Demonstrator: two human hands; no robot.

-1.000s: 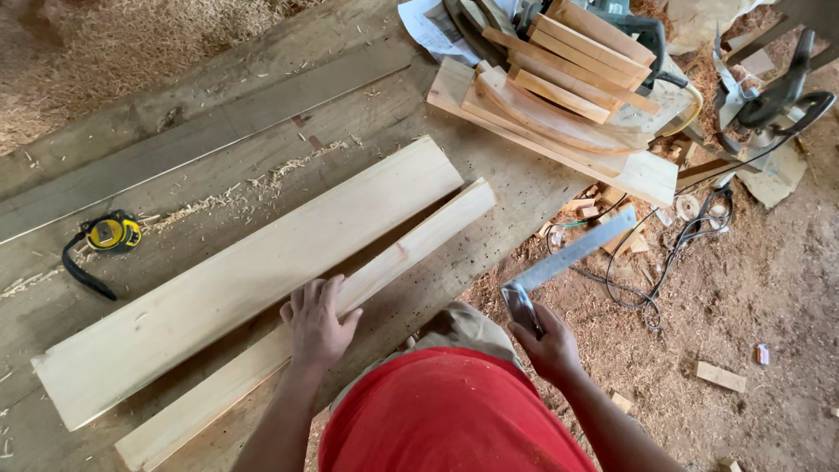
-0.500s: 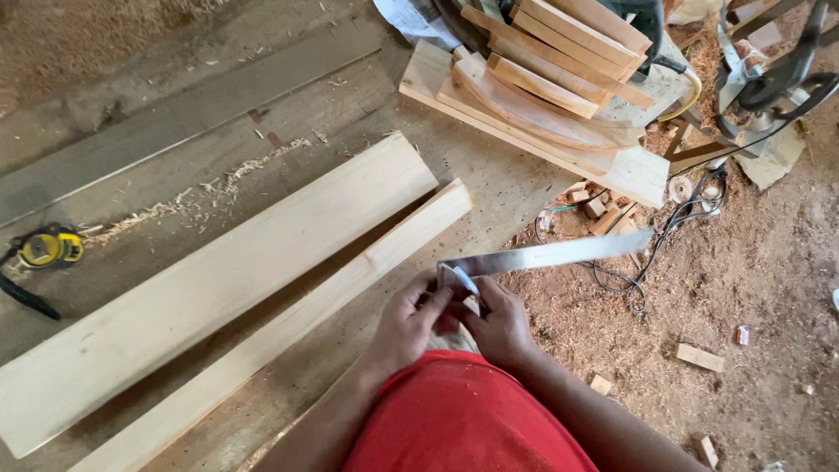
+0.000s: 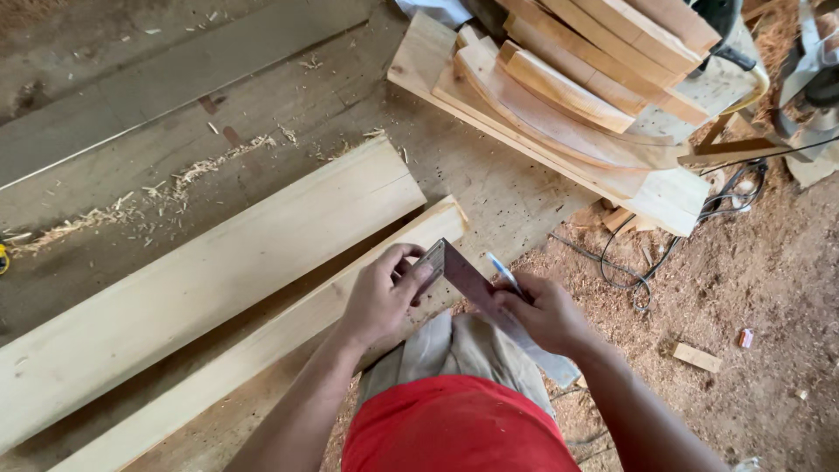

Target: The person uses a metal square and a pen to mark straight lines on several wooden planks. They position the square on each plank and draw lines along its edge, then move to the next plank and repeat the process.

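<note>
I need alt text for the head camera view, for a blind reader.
Both hands hold a metal try square against the end of a narrow pale board: left hand, right hand. A wider plank lies beside it.

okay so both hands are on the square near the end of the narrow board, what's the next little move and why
Probably seat the square flat across the narrow board near its end. The left hand holds its upper end, the right hand grips the blade along with what looks like a pencil, and the blade looks tilted, not yet resting flat.
</note>
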